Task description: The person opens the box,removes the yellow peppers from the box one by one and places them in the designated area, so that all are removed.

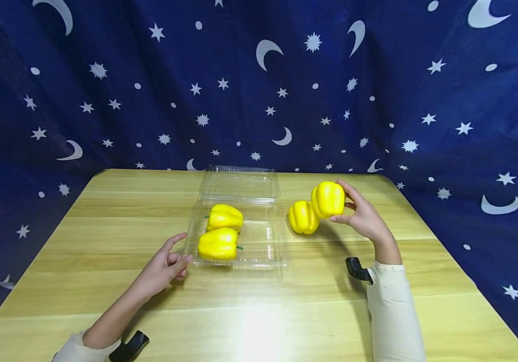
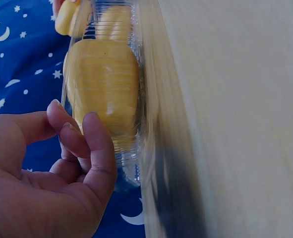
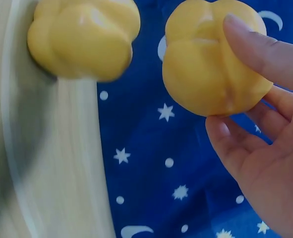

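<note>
My right hand [image 1: 367, 218] grips a yellow bell pepper [image 1: 328, 199] between thumb and fingers, held up off the table. Beside and just below it, a second yellow bell pepper [image 1: 303, 217] sits on the table; the right wrist view shows a gap between this one [image 3: 84, 39] and the held one [image 3: 205, 64]. My left hand [image 1: 161, 269] is at the left edge of a clear plastic clamshell box [image 1: 263, 261], index finger extended and other fingers bent. Its fingertips appear to touch the box wall. Inside the box's left half lie two yellow bell peppers [image 1: 218, 245], with green stems.
The box's clear lid [image 1: 241, 183] lies folded back toward the table's far edge. A wooden table [image 1: 322, 311] carries everything. Behind it hangs a dark blue curtain [image 1: 241, 136] with moons and stars. Black wrist devices [image 1: 358, 270] sit at both sleeves.
</note>
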Available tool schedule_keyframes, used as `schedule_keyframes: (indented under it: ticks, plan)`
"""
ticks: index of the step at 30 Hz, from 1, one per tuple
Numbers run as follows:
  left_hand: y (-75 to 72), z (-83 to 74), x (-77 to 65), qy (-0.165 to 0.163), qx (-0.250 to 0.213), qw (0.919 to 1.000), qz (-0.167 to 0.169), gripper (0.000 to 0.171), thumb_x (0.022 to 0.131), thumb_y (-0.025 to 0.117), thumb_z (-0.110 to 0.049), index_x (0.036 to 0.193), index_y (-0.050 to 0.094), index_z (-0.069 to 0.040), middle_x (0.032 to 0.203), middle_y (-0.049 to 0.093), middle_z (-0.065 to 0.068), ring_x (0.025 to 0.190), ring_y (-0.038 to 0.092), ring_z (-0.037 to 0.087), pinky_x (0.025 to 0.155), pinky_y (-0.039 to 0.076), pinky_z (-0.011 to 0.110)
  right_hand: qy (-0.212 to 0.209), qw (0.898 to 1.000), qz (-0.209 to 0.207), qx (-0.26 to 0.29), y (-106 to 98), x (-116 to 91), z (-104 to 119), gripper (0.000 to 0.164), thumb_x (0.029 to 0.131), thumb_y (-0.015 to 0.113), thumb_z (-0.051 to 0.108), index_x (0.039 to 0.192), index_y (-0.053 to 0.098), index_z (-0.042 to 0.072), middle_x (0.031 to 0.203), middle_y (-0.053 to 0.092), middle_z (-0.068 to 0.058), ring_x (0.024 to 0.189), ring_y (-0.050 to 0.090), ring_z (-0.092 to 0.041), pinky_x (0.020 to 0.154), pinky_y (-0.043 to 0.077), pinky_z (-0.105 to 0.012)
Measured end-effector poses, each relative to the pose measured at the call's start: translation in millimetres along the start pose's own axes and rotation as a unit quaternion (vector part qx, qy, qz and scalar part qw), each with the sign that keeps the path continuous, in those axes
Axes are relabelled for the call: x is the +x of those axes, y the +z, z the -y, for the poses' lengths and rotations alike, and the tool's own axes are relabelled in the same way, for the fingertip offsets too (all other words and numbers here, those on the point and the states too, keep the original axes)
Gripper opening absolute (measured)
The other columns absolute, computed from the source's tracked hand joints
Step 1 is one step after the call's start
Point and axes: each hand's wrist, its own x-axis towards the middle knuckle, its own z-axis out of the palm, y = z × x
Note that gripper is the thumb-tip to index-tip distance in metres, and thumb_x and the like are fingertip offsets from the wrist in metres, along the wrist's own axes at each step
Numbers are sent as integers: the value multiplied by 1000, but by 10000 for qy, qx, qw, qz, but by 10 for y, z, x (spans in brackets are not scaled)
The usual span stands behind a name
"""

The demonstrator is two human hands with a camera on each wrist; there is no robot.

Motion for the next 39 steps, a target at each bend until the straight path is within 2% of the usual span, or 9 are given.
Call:
schedule_keyframes:
  ticks: [13,20,29,39]
  plan:
    - [-2,1,0,-22,0,10000,-15,65,92,53,-12,143,13,-3,69,52,13,61,51,14,61,49,26,228,9997,8,-40,-127,-37,-210,91,74,67,-9,146,13,6,146,20,-24,126,32,-47,103,27,-56]
    - [-4,-3,-5,-46,-18,10000,-19,66,92,53,-13,143,13,-4,68,51,10,62,51,14,62,50,26,378,9991,163,-73,-122,-25,-322,90,75,65,-9,146,11,4,147,17,-25,130,25,-46,104,23,-57]
    - [-6,2,-4,-46,-9,10000,-18,67,92,55,-15,143,13,-5,67,50,8,62,51,14,62,50,26,593,9979,258,-63,-110,-31,-436,90,76,64,-8,146,9,5,147,16,-26,131,23,-47,105,22,-57]
    - [-4,4,-3,-53,-2,10000,-22,67,91,54,-15,143,13,-5,67,51,6,62,51,14,62,50,26,717,9967,388,-24,-66,-12,-527,93,74,67,-7,146,9,2,147,12,-28,132,18,-49,105,20,-58]
